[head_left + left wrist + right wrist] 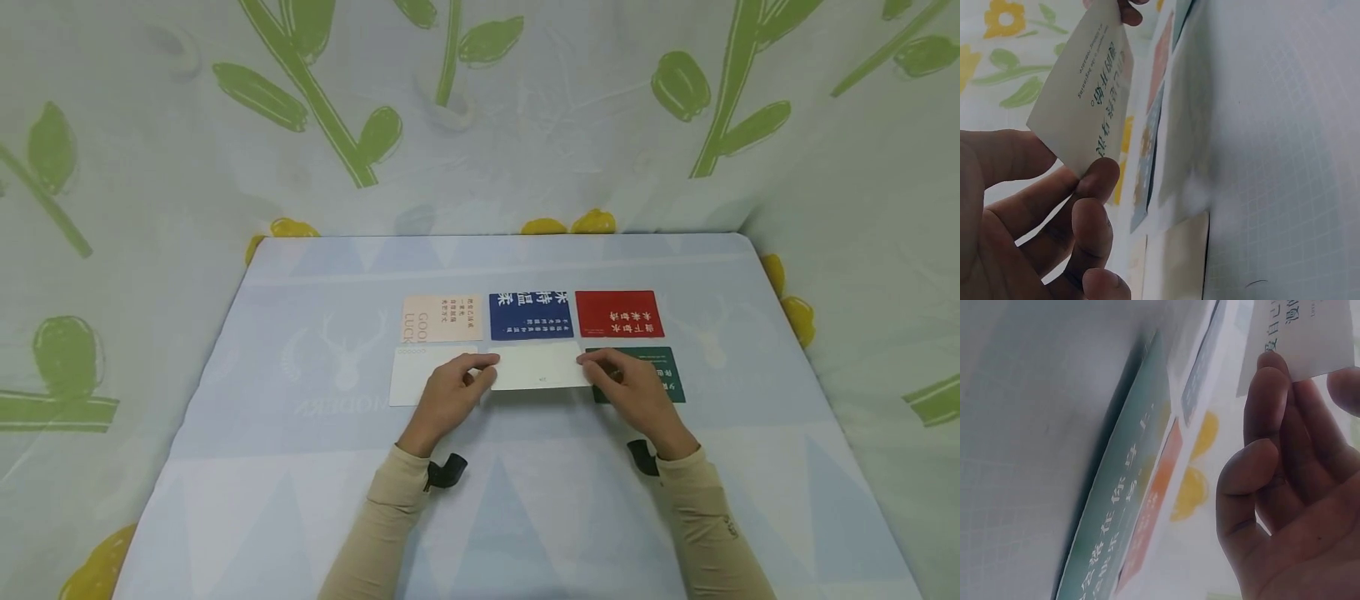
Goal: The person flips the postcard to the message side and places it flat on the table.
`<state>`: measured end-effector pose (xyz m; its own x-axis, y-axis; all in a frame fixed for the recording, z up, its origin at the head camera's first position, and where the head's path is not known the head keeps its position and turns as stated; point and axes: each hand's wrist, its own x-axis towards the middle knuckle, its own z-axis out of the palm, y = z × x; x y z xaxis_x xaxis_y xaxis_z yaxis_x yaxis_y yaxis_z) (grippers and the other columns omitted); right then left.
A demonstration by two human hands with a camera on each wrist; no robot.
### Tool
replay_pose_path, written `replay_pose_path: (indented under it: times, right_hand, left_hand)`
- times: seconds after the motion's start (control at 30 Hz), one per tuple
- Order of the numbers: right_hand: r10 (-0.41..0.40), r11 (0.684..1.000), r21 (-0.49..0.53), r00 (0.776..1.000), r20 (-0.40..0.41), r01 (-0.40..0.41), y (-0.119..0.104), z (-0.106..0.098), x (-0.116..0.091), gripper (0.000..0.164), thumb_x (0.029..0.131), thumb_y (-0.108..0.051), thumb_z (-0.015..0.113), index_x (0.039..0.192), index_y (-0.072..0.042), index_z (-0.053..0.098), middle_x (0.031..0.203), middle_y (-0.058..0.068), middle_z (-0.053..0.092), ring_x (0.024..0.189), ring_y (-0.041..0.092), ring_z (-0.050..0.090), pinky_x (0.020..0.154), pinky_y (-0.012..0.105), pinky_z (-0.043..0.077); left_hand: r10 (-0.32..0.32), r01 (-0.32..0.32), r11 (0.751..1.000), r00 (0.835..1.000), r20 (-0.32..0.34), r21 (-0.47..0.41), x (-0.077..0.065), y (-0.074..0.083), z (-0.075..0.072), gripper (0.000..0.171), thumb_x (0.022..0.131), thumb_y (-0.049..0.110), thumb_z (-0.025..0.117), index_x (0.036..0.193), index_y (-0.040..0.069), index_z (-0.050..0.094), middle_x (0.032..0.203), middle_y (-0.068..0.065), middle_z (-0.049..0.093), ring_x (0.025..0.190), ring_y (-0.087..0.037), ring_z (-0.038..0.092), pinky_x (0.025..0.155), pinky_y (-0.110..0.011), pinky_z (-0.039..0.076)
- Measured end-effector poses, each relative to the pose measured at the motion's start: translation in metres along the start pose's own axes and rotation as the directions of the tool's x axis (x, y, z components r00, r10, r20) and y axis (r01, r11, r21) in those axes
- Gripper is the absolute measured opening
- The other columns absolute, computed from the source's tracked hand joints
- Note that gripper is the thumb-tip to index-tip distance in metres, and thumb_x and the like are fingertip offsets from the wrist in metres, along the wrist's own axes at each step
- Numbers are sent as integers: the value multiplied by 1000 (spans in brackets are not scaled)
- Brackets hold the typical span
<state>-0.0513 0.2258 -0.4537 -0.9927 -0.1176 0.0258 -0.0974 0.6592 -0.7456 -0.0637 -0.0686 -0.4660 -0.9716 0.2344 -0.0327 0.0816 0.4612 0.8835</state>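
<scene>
Both hands hold up a white card between them, tilted above the front row of cards. My left hand pinches its left end between thumb and fingers, and my right hand pinches the right end. In the left wrist view, dark green print shows on the card's underside. Under my left hand lies a pale card, partly covered. A green card with white writing is partly hidden behind my right hand.
Behind the hands lie a cream card, a blue card and a red card in a row. They rest on a pale blue patterned tabletop. Leaf-patterned cloth stands around the table.
</scene>
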Motion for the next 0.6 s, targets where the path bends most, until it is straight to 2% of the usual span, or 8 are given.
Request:
replay_pose_path:
  times: [0.17,0.27,0.4,0.6]
  right_hand:
    - [-4,1000,-3,1000,0,4,1,2,0,23,101,-26,64,118,-13,73,101,4,73,78,20,60,66,32,51]
    - [-1,1000,-2,1000,2,1,1,3,0,23,101,-25,65,118,-12,73,102,4,73,78,20,60,67,33,52]
    - [12,1000,-6,1000,11,-12,0,4,0,23,100,-23,65,119,-12,72,105,5,73,80,21,61,69,34,53]
    - [-2,1000,-28,1000,10,2,-1,5,-1,22,98,-17,68,119,-11,72,99,4,72,80,20,60,68,31,52]
  left_hand:
    - [27,-26,998,1000,-16,49,0,1,1,29,99,25,64,125,18,73,104,4,71,62,-12,57,55,-29,45]
    - [88,-80,984,995,-43,160,1,2,3,28,99,22,63,124,16,73,101,4,71,63,-10,54,56,-28,44]
    - [171,-135,931,982,-77,339,2,3,6,28,98,21,62,123,16,74,97,5,70,65,-8,51,56,-26,42]
    - [237,-164,868,966,-101,469,1,8,10,27,96,20,66,121,16,75,96,3,72,64,-10,50,54,-25,41]
